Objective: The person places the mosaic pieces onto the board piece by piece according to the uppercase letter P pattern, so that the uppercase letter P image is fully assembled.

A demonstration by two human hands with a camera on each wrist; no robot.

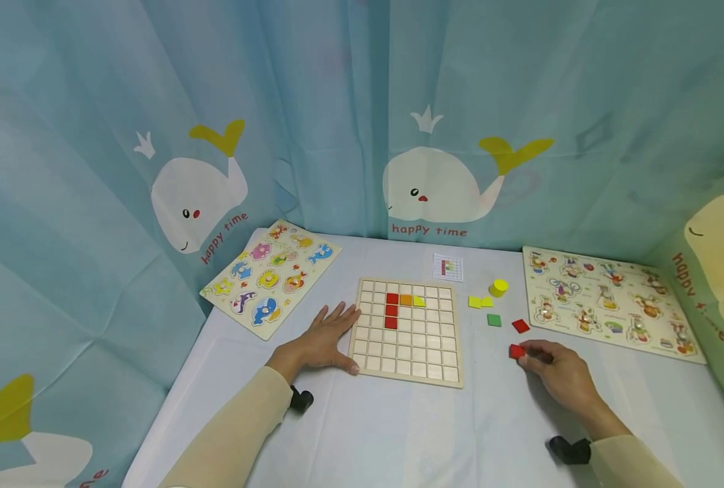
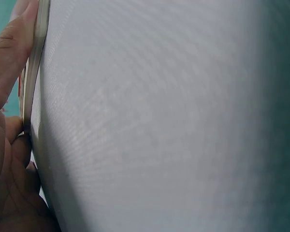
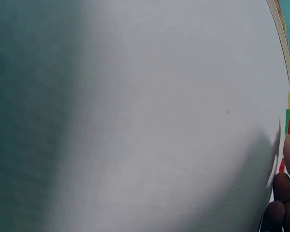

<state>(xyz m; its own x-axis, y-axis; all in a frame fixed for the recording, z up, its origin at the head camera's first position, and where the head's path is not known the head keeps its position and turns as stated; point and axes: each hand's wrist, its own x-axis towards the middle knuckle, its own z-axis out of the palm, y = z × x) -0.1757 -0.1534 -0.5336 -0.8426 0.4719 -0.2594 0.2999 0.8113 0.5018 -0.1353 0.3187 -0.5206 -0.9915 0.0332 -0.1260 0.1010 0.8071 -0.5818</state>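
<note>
A wooden grid board [image 1: 406, 349] lies mid-table, bearing a column of red square tiles [image 1: 391, 310], an orange tile [image 1: 405, 299] and a yellow-green curved piece [image 1: 419, 301]. My left hand [image 1: 322, 342] rests at the board's left side, fingers spread, thumb at the lower left edge; its thumb and the board's edge also show in the left wrist view. Right of the board, my right hand [image 1: 560, 376] pinches a red tile [image 1: 516, 351] between thumb and fingertips. Close beyond it lie another red tile [image 1: 520, 326] and a green tile [image 1: 494, 320].
Yellow pieces [image 1: 474, 302] and a yellow stack [image 1: 499, 288] lie right of the board. A small printed grid card [image 1: 447, 267] is behind it. A sea-animal puzzle [image 1: 285, 257] lies at back left, another picture puzzle [image 1: 624, 325] at right. Whale-print curtains [image 1: 337, 135] hang around the table.
</note>
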